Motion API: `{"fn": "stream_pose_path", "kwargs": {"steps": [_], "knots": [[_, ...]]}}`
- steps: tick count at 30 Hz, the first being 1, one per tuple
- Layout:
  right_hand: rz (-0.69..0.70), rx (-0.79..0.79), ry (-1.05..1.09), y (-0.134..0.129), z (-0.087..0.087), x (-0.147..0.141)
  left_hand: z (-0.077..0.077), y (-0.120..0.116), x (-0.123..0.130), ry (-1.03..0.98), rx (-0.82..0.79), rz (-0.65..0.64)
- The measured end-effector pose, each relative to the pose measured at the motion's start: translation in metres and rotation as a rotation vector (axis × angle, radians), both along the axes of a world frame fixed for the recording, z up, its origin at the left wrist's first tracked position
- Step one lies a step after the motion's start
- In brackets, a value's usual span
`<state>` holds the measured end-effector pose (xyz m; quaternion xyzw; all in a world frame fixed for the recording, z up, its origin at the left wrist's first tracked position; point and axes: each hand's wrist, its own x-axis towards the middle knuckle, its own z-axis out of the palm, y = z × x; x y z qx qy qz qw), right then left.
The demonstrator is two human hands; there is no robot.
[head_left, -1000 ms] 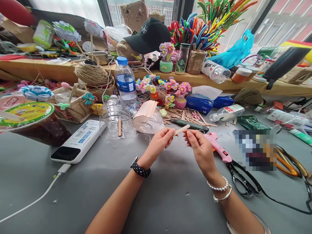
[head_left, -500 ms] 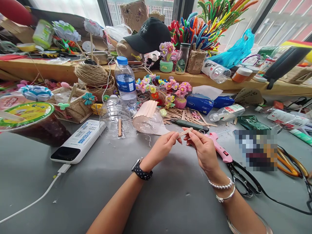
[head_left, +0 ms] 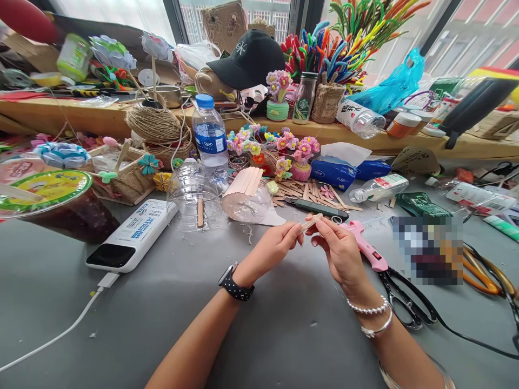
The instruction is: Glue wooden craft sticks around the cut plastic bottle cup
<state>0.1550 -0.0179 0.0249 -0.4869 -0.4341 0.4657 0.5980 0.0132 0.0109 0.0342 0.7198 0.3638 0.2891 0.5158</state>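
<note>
Between my two hands is a short wooden craft stick (head_left: pixel 311 222), tilted up to the right. My left hand (head_left: pixel 279 243) pinches its lower left end. The fingertips of my right hand (head_left: pixel 336 246) are closed on its upper right end. Just beyond my left hand lies a clear plastic bottle piece (head_left: pixel 247 208) with a row of wooden sticks (head_left: pixel 244 182) over its top. A pink glue gun (head_left: pixel 367 246) rests to the right of my right hand. Behind the hands are a green cutter (head_left: pixel 316 208) and a pile of loose sticks (head_left: pixel 304 190).
At the left are a white power bank (head_left: pixel 132 235) with a cable and a lidded cup (head_left: pixel 73 210). A cut clear bottle (head_left: pixel 194 200) and a water bottle (head_left: pixel 210 138) stand farther back. Black-handled scissors (head_left: pixel 405 302) lie at the right. Crafts crowd the wooden shelf (head_left: pixel 243 125).
The stick and my fingertips have shifted very slightly, with the stick a little steeper. Both hands keep their hold on it.
</note>
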Motion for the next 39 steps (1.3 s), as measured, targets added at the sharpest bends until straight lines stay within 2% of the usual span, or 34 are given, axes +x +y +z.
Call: {"fn": "stream_pose_path", "kwargs": {"steps": [8, 16, 25, 34, 39], "knots": [[-0.034, 0.039, -0.111, -0.0015, 0.0004, -0.0015, -0.0042, -0.0006, 0.004, -0.043, -0.009, 0.045], [-0.033, 0.024, -0.032, -0.0026, 0.0029, -0.0021, -0.002, -0.0013, 0.0033, -0.007, 0.048, 0.03], [-0.026, 0.033, -0.05, -0.0023, 0.0023, -0.0009, 0.0025, -0.006, 0.0044, 0.003, 0.07, 0.01], [0.005, 0.069, -0.065, -0.0019, 0.0027, -0.0014, -0.0024, -0.0025, 0.0044, -0.07, 0.041, 0.046], [0.004, 0.07, -0.081, -0.0012, 0.0023, -0.0006, -0.003, -0.0018, 0.0031, -0.035, 0.07, 0.041]]}}
